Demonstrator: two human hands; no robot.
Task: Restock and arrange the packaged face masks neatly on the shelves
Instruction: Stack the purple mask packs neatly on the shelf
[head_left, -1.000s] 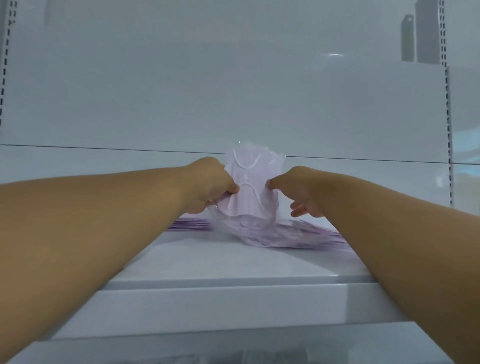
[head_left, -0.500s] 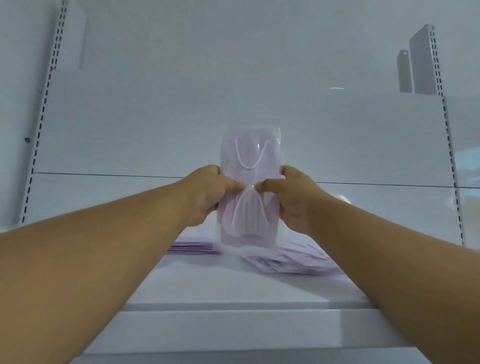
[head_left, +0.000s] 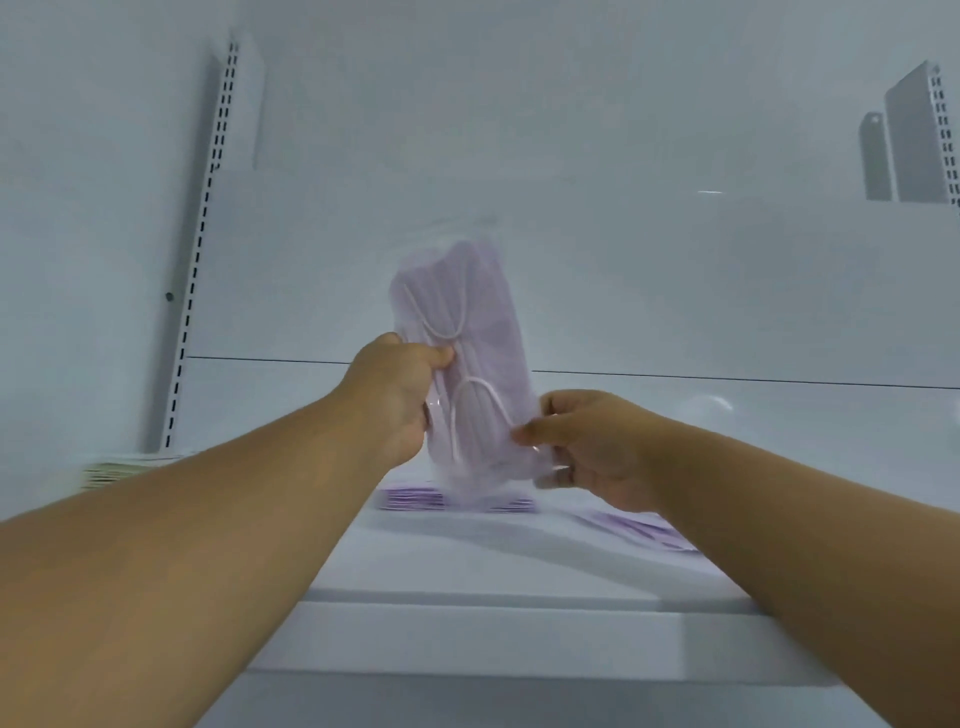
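Here, the left hand (head_left: 400, 395) pinches the upper left edge of a clear pack (head_left: 465, 358), thumb on its front, while the right hand (head_left: 587, 441) pinches its lower right edge. The pack stands upright, tilted slightly, above the white shelf (head_left: 467, 566); inside it are lilac masks with white ear loops. No readable label shows on the wrapper. More lilac packs (head_left: 415, 500) lie flat on the shelf behind and right of the hands, near the rear panel (head_left: 675, 291).
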